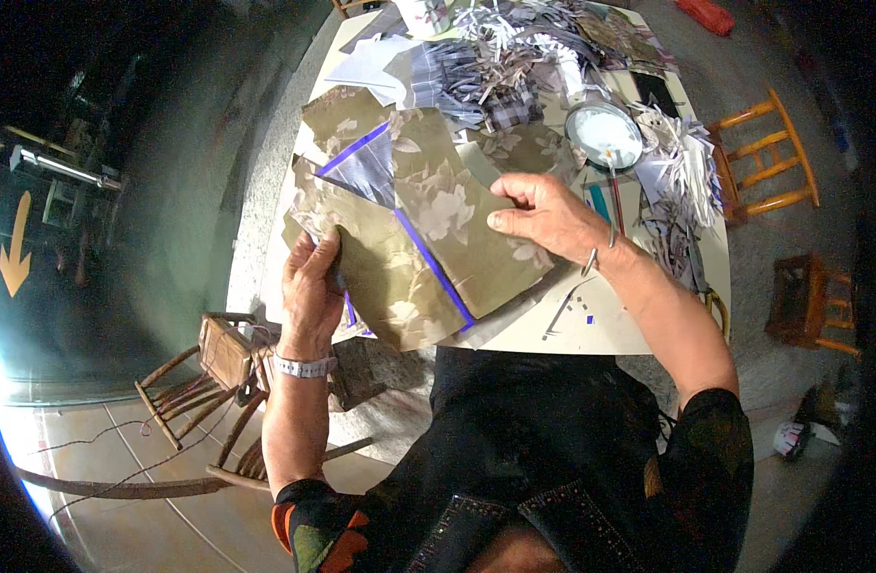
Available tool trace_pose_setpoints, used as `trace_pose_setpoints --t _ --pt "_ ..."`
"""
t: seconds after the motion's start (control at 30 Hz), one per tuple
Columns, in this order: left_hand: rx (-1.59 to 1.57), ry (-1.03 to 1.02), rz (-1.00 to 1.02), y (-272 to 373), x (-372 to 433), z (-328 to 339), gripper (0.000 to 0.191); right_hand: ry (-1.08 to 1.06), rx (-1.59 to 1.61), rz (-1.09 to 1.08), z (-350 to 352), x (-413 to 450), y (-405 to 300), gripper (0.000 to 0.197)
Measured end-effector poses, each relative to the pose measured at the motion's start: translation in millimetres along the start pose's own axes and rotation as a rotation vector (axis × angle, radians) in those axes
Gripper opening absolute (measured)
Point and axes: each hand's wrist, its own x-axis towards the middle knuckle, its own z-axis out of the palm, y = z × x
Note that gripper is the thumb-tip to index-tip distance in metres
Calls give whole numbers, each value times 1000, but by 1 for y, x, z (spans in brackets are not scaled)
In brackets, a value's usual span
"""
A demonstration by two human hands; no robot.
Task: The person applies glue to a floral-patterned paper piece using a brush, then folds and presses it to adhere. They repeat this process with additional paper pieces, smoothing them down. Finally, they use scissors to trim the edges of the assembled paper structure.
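Note:
Between my hands is a large piece of olive floral material (pixel 438 215), made of joined panels with a purple strip along a seam and a grey checked triangle (pixel 366 168) edged in purple. My left hand (pixel 312 286), a watch on its wrist, pinches the left edge between thumb and fingers. At the upper right edge is my right hand (pixel 534 215), thumb and fingertips closed on the material; a metal bangle circles that wrist. Beyond it, a round dish of white paste (pixel 604 136) holds a brush with a reddish handle (pixel 617 200).
Cut strips (pixel 688 157) and fabric pieces (pixel 513 104) lie heaped across the cream table (pixel 609 333). A white container (pixel 423 16) stands at the far edge. Scissors (pixel 711 297) lie at the right edge, small scraps near the front. Wooden chairs (pixel 767 157) flank the table.

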Motion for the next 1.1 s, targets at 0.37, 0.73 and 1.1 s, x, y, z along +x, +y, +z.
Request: trace_pose_setpoints --t 0.37,0.73,1.1 --pt "-29 167 -190 -42 -18 2 11 -42 -217 140 -2 9 9 32" --pt "200 164 -285 -45 -15 1 15 -87 -817 -442 77 -54 -26 63" --pt "-112 88 -182 -44 -39 25 24 149 -1081 -429 136 -28 -39 71"
